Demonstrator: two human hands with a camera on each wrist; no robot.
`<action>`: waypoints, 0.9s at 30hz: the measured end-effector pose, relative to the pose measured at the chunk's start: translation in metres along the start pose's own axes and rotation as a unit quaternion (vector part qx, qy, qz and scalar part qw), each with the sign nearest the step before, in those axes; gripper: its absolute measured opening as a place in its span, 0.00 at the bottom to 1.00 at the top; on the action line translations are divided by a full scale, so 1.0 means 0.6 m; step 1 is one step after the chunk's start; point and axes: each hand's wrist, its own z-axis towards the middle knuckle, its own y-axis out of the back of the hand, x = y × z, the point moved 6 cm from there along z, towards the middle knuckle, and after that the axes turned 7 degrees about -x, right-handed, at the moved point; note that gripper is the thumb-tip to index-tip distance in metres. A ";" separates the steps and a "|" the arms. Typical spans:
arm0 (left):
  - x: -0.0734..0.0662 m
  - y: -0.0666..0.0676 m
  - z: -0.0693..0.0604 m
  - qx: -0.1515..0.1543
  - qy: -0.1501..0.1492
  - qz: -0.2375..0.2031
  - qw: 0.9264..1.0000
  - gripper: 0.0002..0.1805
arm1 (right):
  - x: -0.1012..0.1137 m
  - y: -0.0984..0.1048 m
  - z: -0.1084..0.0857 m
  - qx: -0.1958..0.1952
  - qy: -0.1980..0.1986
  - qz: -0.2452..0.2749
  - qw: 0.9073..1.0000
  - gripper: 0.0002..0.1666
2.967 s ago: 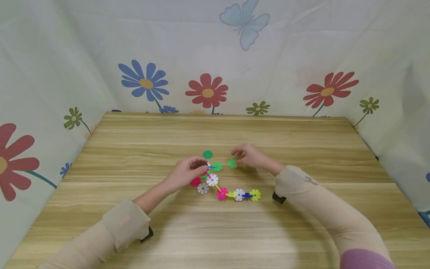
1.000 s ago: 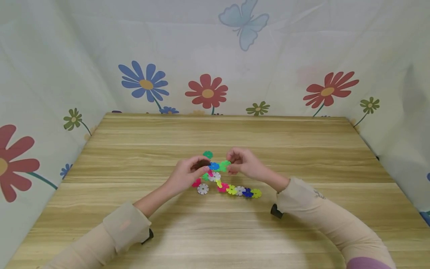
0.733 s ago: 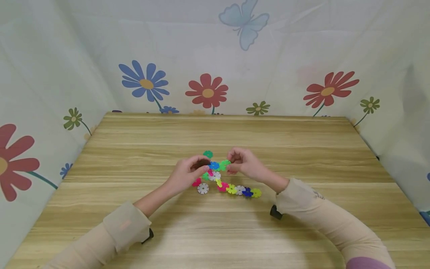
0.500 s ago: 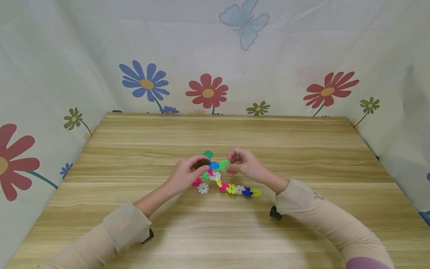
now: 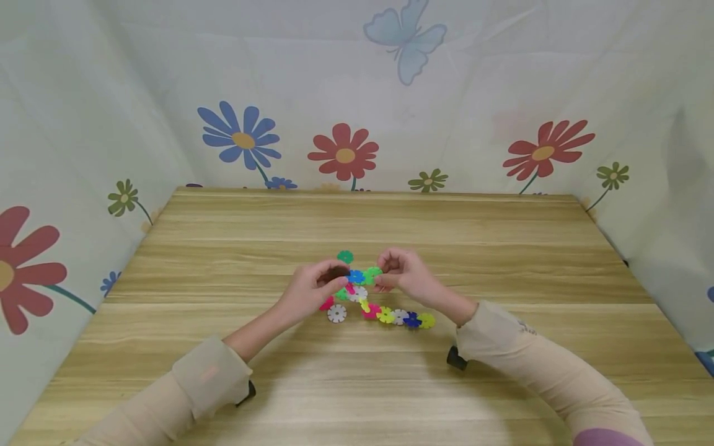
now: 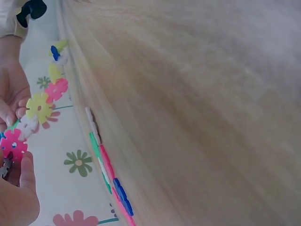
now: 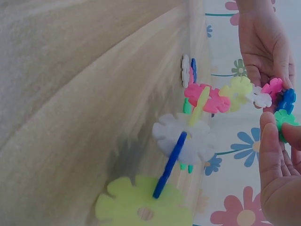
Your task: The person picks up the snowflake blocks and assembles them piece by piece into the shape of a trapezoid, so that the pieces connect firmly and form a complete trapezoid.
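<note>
Newly in right hand (image 5: 404, 274): bright green disc (image 5: 372, 275).

On the left forearm a beige sleeve (image 5: 150, 393) is being worn, finished by a broad, boxy cuff (image 5: 206, 356), on which a faint pinkish patch (image 5: 209, 373) is being shown. On the right arm a matching sleeve (image 5: 563, 362) is being worn, and near its wide end a small grey marking (image 5: 526, 327), too fine to be read, is being displayed. Soft creases are being formed in both fabrics. Higher on the right arm, a purple garment (image 5: 608, 437) is being glimpsed. Small black devices (image 5: 456, 358) are being worn at both wrists. The left hand (image 5: 312, 288) and right hand (image 5: 409, 277) are being left bare.
</note>
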 end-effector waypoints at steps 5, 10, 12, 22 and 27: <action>0.027 -0.009 0.004 0.013 -0.003 0.008 1.000 0.13 | 0.002 -0.003 -0.003 -0.005 -0.002 0.002 1.000 0.08; 0.028 -0.017 0.003 0.034 -0.003 0.038 0.999 0.18 | 0.006 -0.004 -0.004 -0.006 0.008 0.001 1.000 0.07; 0.026 -0.019 0.002 0.043 -0.002 0.046 0.998 0.20 | 0.009 -0.005 -0.005 -0.005 0.019 -0.003 1.000 0.07; 0.011 -0.029 -0.004 0.110 -0.024 0.053 0.992 0.21 | 0.024 -0.008 -0.020 0.017 0.068 -0.048 0.996 0.05; 0.004 -0.031 -0.005 0.122 -0.046 0.048 0.990 0.21 | 0.031 -0.014 -0.026 0.035 0.060 -0.049 0.996 0.04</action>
